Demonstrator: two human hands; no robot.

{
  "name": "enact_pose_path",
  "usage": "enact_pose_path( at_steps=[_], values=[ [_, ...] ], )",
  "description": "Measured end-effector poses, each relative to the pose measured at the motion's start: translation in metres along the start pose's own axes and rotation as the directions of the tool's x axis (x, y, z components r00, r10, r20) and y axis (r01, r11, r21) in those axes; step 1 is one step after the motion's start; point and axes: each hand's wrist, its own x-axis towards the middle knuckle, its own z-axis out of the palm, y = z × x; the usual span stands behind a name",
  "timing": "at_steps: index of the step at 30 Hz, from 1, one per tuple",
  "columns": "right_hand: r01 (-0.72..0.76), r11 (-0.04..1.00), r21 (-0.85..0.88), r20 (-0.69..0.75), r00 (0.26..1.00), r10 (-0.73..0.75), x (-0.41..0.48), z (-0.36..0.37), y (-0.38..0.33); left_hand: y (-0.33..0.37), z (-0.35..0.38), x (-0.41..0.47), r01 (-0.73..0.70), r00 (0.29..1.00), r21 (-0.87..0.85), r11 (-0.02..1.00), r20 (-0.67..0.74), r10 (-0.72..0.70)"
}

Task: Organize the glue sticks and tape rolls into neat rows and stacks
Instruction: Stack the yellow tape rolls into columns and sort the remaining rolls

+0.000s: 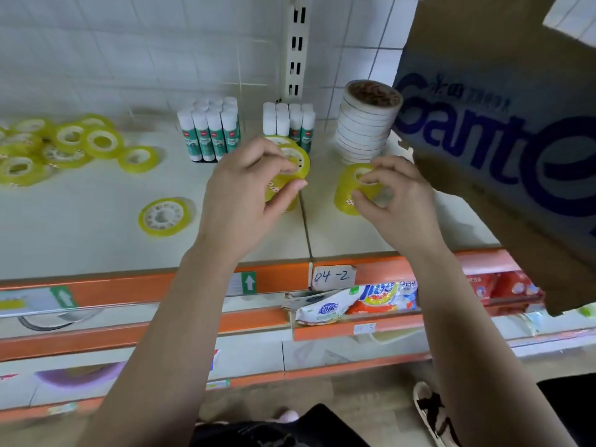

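My left hand (248, 185) grips a small stack of yellow tape rolls (298, 162) above the middle of the white shelf (96, 233). My right hand (393, 191) pinches another yellow tape roll (350, 188) just to the right of it. Behind my hands stand two upright groups of green-and-white glue sticks, one on the left (209, 130) and one on the right (288, 122). A tall stack of white tape rolls (366, 124) rises at the back right. Several loose yellow rolls lie in a pile (61, 146) at the far left, and a single roll (166, 216) lies flat nearer the front.
A brown cardboard box (503, 124) with blue lettering stands at the right, close to my right hand. The shelf's orange front edge (277, 279) carries a label reading 04-2 (332, 277). Packaged goods (354, 301) lie on the lower shelf.
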Motion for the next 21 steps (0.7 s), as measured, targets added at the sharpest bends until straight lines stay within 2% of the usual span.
enact_pose_path(
  at_steps=[9,21],
  values=[
    [-0.014,1.000,0.011,0.000,1.000,0.014,0.007,0.006,0.007,0.003,-0.001,0.002,0.013,1.000,0.015,1.000,0.015,-0.014],
    [-0.056,0.985,0.163,0.034,0.998,0.051,0.007,0.006,0.013,-0.003,-0.002,-0.001,0.023,1.000,0.000,1.000,-0.004,-0.023]
  ],
)
